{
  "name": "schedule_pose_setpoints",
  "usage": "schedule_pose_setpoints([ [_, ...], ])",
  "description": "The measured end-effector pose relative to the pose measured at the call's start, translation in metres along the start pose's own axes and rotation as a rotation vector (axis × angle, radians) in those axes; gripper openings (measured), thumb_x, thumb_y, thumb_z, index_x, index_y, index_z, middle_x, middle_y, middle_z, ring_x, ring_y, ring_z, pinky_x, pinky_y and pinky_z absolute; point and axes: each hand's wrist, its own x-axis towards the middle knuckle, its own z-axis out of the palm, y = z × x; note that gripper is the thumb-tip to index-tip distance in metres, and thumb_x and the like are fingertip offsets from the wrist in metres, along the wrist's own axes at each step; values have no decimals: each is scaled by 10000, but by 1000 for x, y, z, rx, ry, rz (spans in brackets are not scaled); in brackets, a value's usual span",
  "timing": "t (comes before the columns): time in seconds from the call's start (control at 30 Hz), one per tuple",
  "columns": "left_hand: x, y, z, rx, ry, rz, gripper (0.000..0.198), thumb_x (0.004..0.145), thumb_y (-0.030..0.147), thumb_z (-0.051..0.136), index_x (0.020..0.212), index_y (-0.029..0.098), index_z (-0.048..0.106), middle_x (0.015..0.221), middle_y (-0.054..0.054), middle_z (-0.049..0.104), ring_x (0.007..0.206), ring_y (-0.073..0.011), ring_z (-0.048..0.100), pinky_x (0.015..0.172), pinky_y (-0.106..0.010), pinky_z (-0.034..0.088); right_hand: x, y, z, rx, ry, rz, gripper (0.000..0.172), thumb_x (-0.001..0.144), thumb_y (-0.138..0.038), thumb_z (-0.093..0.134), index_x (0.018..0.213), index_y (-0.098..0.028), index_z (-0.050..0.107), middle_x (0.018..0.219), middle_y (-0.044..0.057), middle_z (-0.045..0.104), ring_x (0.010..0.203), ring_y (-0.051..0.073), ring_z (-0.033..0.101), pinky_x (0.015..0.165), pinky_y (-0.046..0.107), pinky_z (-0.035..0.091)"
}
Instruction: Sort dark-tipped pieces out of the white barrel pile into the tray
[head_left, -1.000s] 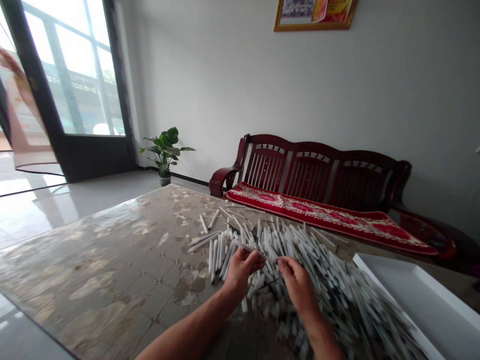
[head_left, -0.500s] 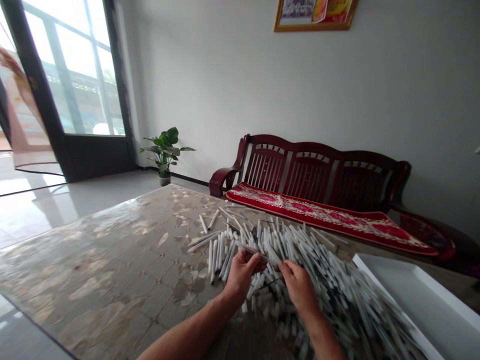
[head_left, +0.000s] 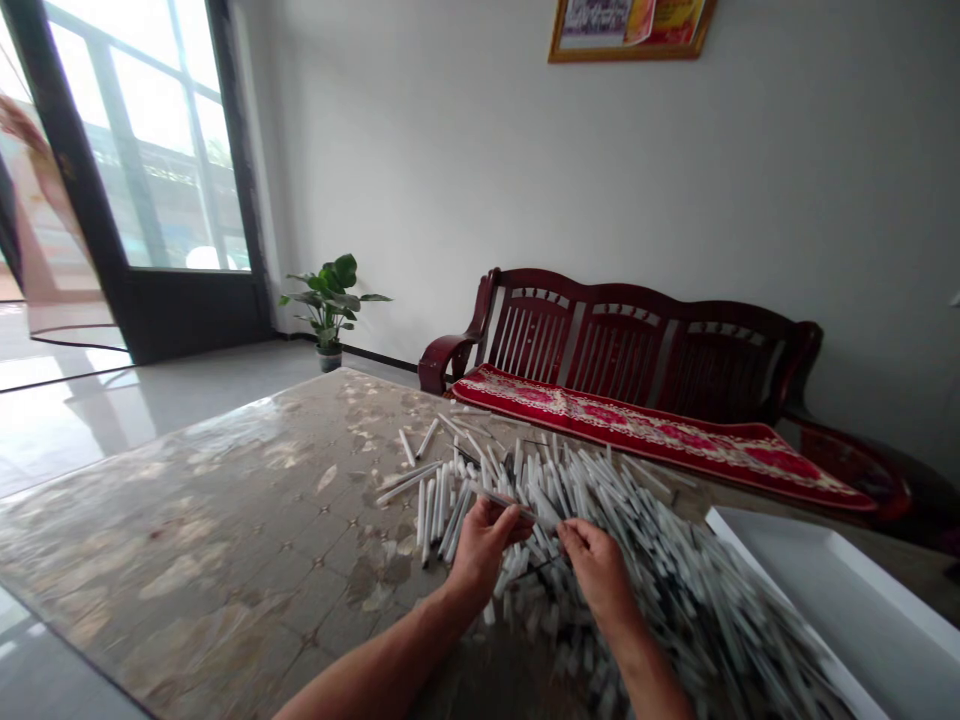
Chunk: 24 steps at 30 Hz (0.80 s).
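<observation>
A: Where is the left hand (head_left: 480, 548)?

B: Below the middle of the frame, just right of centre. Its thumb and fingers are closed on a tube (head_left: 491, 494), slim and whitish, which slants down to the right across the fingertips.

A: And the right hand (head_left: 598, 568)?

B: Just beside it, towards the right. Thumb and forefinger are pinched together at the tube's right end; blur hides how much of it they hold. The other fingers are curled in.

A: So the tube is between them?

B: Yes, raised over the pile (head_left: 592, 480), near its left part.

A: What is in the pile?

B: Many more like it, pale with some dark parts, lying at all angles from the centre to the lower right. The ones nearest the bottom are blurred.

A: What is it all on?

B: A table (head_left: 225, 520) with a patterned top, filling the lower left and centre.

A: Anything beside the pile?

B: A white tray (head_left: 847, 580), lower right, its left wall next to the pile.

A: Beyond that?

B: A dark red bench (head_left: 622, 330) right of centre, with a red mat (head_left: 637, 425) along its seat, and a potted plant (head_left: 328, 298) left of centre.
</observation>
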Motion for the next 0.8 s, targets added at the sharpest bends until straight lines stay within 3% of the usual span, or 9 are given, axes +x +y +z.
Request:
schedule_pose_setpoints([
  [0.13, 0, 0, 0, -7, 2, 8, 504, 471, 453, 895, 746, 155, 596, 651, -24, 720, 602, -159, 691, 601, -273, 575, 0, -4, 0, 106, 22, 0, 421, 770, -564, 578, 878, -178, 705, 777, 58, 710, 739, 227, 631, 670, 289, 462],
  [0.3, 1, -1, -1, 12, -12, 10, 488, 479, 445, 893, 730, 153, 594, 628, -12, 702, 586, -150, 679, 599, -271, 574, -1, -1, 2, 66, -36, 57, 521, 825, -641, 456, 708, -187, 683, 602, 38, 647, 613, 212, 606, 576, 283, 430],
  [0.43, 1, -2, -1, 14, -14, 5, 473, 499, 446, 882, 735, 157, 591, 637, -10, 702, 587, -146, 676, 598, -269, 573, -2, -2, 1, 5, -21, -12, 390, 817, -528, 537, 775, -184, 717, 631, 30, 672, 619, 203, 608, 586, 273, 430],
  [0.67, 2, -6, -1, -17, 5, -6, 461, 533, 434, 872, 763, 158, 582, 640, 9, 684, 589, -134, 676, 601, -252, 566, -5, -7, -1, -205, 141, -269, 210, 794, -371, 596, 806, -234, 755, 821, 66, 743, 832, 237, 669, 786, 313, 470],
  [0.8, 2, -5, -1, -22, 4, 13, 481, 536, 454, 872, 774, 160, 574, 648, 8, 688, 598, -134, 680, 600, -247, 563, -4, -5, 0, -101, 137, -187, 246, 779, -402, 620, 888, -222, 748, 858, 68, 751, 801, 227, 683, 759, 309, 509],
])
